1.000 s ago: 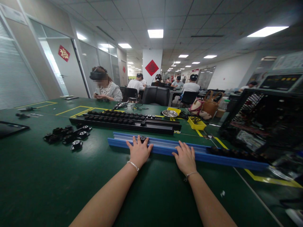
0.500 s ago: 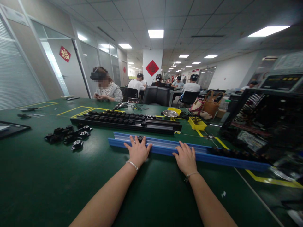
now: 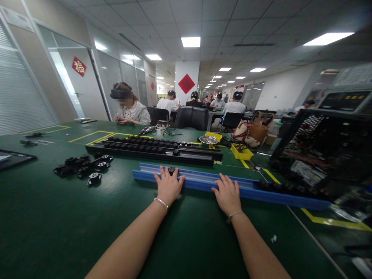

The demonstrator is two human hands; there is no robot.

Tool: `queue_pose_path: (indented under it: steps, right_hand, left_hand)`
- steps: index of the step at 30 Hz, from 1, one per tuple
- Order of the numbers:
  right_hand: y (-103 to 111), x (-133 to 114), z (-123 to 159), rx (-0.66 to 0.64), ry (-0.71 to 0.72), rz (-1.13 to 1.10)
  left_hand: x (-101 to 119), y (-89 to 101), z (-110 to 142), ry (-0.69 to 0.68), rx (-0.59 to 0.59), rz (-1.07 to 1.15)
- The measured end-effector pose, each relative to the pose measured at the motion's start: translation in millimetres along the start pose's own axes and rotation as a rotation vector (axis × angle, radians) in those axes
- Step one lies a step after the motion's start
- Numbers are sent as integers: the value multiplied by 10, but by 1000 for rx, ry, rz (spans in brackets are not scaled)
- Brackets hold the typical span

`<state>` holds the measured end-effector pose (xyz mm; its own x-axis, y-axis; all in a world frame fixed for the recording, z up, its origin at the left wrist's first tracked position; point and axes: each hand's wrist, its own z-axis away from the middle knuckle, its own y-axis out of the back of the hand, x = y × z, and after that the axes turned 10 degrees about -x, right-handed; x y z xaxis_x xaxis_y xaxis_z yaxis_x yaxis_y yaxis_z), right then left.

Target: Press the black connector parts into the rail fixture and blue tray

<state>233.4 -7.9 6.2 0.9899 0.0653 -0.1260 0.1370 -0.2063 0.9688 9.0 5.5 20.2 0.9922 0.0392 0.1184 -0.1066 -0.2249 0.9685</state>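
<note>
A long blue channel rail point(image 3: 200, 184) lies across the table in front of me. My left hand point(image 3: 169, 188) rests over its left part with fingers spread, the fingertips beside a small black component point(image 3: 172, 170) seated in the channel. Partly hidden by these fingers, the component does not show whether it is gripped. Further right, my right hand point(image 3: 228, 195) lies on the near edge of the rail, fingers stretched out and apart, holding nothing visible. A row of black components point(image 3: 290, 188) sits in the rail's right end.
Behind the blue rail lie black rails point(image 3: 192, 158) filled with black components. Loose black components point(image 3: 83, 164) are heaped at left. A metal bowl point(image 3: 208, 139) and yellow tray point(image 3: 241, 152) stand farther back. An open computer case point(image 3: 314, 147) bounds the right. A person point(image 3: 130, 110) sits opposite.
The outer finger of my left hand has drawn slightly inward. My right hand and the blue rail stay in place, and the view has shifted very slightly.
</note>
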Motion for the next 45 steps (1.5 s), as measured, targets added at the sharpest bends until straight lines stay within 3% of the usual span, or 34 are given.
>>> queue_pose_path:
  steps: [24,45]
  right_hand:
    - [-43,31,-6,44,26,-14]
    - [-40,29,-6,46,24,0]
  left_hand:
    - [-68,-69,-69,85,8,33]
    - [-77,-20,-57,97,34,38]
